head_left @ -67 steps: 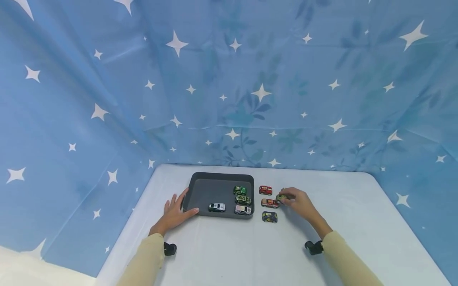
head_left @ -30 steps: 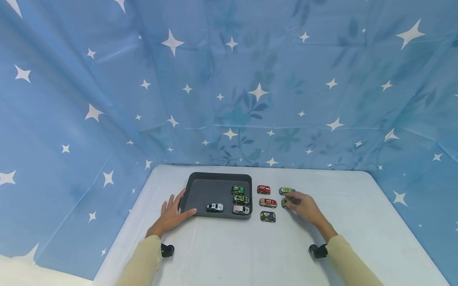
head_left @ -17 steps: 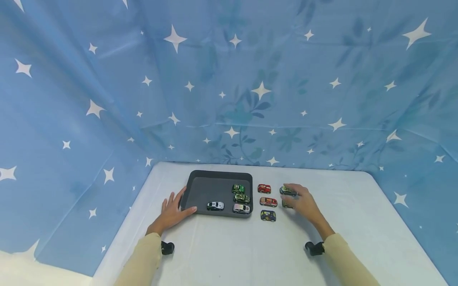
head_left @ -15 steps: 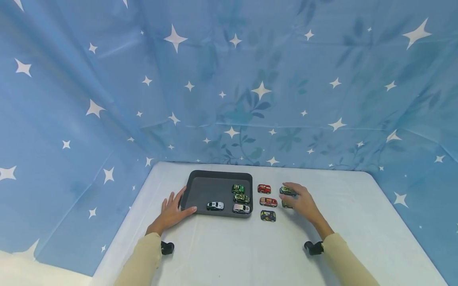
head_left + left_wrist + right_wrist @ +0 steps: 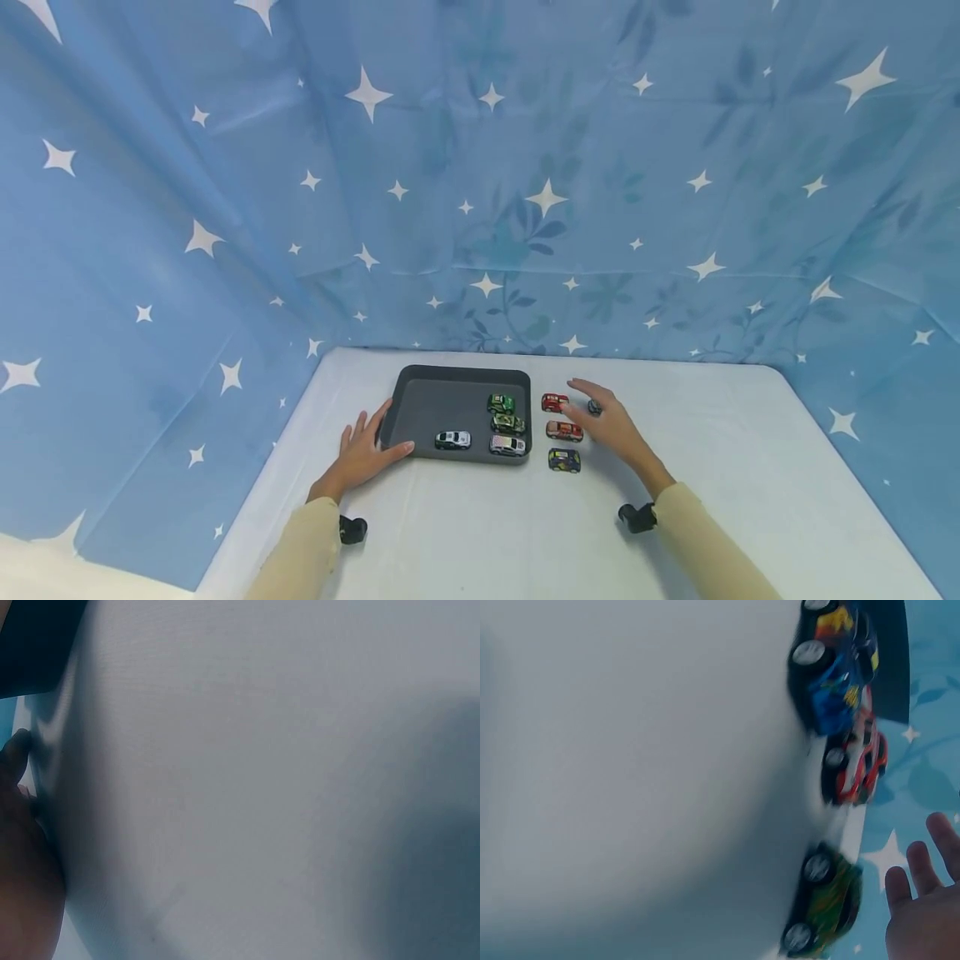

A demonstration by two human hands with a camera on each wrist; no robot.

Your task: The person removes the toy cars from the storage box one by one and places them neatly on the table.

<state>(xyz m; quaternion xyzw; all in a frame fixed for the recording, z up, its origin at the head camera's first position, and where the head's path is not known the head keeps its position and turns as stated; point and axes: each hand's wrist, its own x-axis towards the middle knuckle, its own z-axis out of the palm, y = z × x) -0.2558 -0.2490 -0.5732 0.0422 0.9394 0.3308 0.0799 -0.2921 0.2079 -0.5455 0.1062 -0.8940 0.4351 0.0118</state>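
My left hand (image 5: pixel 360 457) rests at the left end of a dark grey tray (image 5: pixel 442 373), thumb on its front corner and fingers spread along its side. My right hand (image 5: pixel 611 427) hovers with parted fingers, the thumb tip right at a small red toy car (image 5: pixel 553 402) in the head view. Below that sit an orange-red toy car (image 5: pixel 564 431) and a dark blue toy car (image 5: pixel 564 460). Behind the right hand, another toy car (image 5: pixel 595 407) shows only in part. A green toy car (image 5: pixel 823 907) stands near the right fingers in the right wrist view, hidden in the head view.
Inside the tray stand a green toy car (image 5: pixel 501 404), a camouflage toy car (image 5: pixel 508 423), a white-and-pink toy car (image 5: pixel 507 447) and a white toy car (image 5: pixel 453 440). The white table (image 5: pixel 480 533) meets a blue starry curtain (image 5: pixel 420 208) at the back.
The right hand, which pinched a green toy car, has set it down further right, let go and moved left toward the red toy car. The left hand has stayed at the tray.
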